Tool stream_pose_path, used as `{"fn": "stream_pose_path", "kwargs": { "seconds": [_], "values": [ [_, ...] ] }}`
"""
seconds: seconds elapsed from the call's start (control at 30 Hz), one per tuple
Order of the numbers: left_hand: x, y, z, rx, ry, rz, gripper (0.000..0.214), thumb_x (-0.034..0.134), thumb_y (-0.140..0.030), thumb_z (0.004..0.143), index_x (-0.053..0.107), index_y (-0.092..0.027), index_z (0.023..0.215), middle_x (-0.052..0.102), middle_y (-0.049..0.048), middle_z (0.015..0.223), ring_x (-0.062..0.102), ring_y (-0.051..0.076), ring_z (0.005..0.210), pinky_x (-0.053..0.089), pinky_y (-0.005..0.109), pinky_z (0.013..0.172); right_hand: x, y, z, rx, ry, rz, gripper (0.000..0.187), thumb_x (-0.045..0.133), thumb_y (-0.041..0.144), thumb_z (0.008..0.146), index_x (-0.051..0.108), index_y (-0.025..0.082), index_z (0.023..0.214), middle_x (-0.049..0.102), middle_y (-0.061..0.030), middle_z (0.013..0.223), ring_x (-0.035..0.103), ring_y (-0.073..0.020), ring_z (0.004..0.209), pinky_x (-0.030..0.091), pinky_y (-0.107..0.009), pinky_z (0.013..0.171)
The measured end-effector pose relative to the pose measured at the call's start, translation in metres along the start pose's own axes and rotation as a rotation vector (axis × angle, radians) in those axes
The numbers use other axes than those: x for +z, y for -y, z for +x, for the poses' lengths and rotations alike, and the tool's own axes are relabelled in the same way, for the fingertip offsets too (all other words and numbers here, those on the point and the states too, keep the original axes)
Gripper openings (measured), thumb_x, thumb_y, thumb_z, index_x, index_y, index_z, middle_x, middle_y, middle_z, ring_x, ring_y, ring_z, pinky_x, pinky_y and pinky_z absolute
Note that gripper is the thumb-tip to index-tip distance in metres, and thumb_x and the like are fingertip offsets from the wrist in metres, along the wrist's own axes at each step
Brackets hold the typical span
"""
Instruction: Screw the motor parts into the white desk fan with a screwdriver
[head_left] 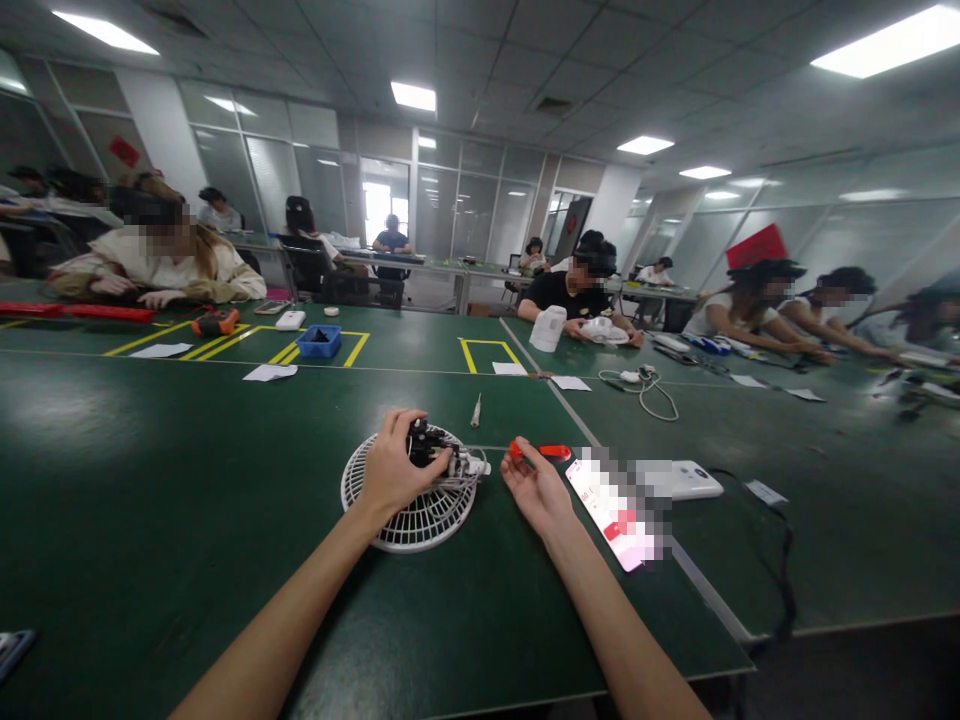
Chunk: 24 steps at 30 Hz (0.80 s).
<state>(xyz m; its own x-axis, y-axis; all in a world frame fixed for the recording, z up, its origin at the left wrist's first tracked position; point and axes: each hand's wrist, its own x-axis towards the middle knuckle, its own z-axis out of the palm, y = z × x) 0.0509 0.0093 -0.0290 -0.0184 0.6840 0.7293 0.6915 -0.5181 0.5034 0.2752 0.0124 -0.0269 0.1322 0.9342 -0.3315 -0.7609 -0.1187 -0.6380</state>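
My left hand (pixel 397 465) is closed around a black fan motor (pixel 426 440), whose pale wires and white connector end (pixel 476 466) stick out toward the right. Beneath the motor lies a round white fan grille (pixel 420 530), flat on the green table. To the right, my right hand (pixel 538 488) is palm up, thumb and fingers pinching a small red-orange object (pixel 515 450). A longer red-orange piece (pixel 555 452) shows just behind those fingers; I cannot tell whether the two are joined. A small screwdriver (pixel 476 411) rests beyond the grille.
A lit phone (pixel 611 515) and a white device (pixel 682 480) with a black cable lie right of my right hand. Farther off are a blue bin (pixel 319 341), paper slips, a coiled white cable (pixel 649 390) and a white cup-shaped part (pixel 548 328). Several people work at tables around.
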Motion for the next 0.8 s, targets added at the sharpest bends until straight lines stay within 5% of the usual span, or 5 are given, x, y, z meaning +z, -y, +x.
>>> {"fn": "stream_pose_path", "kwargs": {
  "seconds": [0.27, 0.5, 0.6, 0.8],
  "values": [
    [0.0005, 0.0004, 0.0001, 0.006, -0.003, -0.002, 0.049, 0.075, -0.041, 0.079, 0.055, -0.022, 0.119, 0.059, 0.0082, 0.117, 0.063, 0.026, 0.105, 0.056, 0.045, 0.091, 0.0081, 0.0061, -0.0074, -0.024, 0.007, 0.087, 0.01, 0.072, 0.01, 0.084, 0.067, 0.018, 0.083, 0.074, -0.0042, 0.077, 0.074, -0.0142, 0.076, 0.064, -0.023, 0.074],
    [0.0003, 0.0, 0.0, -0.011, 0.001, -0.003, 0.048, 0.075, -0.041, 0.079, 0.055, -0.022, 0.118, 0.059, 0.0081, 0.117, 0.063, 0.026, 0.105, 0.056, 0.044, 0.091, 0.0029, 0.0093, -0.0059, 0.057, 0.017, -0.044, 0.009, 0.069, 0.028, 0.092, 0.07, 0.019, 0.091, 0.066, 0.0001, 0.064, 0.061, -0.0104, 0.05, 0.055, -0.02, 0.048],
    [0.0008, 0.0009, -0.0003, -0.009, -0.002, -0.004, 0.049, 0.075, -0.042, 0.079, 0.055, -0.022, 0.119, 0.059, 0.0081, 0.116, 0.063, 0.026, 0.105, 0.056, 0.044, 0.092, 0.003, 0.0076, -0.0057, 0.058, 0.007, -0.038, 0.001, 0.07, 0.019, 0.089, 0.07, 0.017, 0.089, 0.069, -0.001, 0.066, 0.065, -0.0109, 0.054, 0.057, -0.018, 0.05],
    [0.0007, 0.0002, -0.0003, -0.011, 0.003, -0.005, 0.049, 0.075, -0.042, 0.079, 0.055, -0.023, 0.119, 0.059, 0.0083, 0.117, 0.064, 0.026, 0.105, 0.056, 0.044, 0.091, 0.0053, 0.0029, -0.0052, -0.001, -0.025, 0.051, 0.02, 0.067, -0.002, 0.081, 0.065, 0.018, 0.084, 0.074, -0.0025, 0.076, 0.074, -0.0126, 0.07, 0.064, -0.021, 0.068]
  ]
}}
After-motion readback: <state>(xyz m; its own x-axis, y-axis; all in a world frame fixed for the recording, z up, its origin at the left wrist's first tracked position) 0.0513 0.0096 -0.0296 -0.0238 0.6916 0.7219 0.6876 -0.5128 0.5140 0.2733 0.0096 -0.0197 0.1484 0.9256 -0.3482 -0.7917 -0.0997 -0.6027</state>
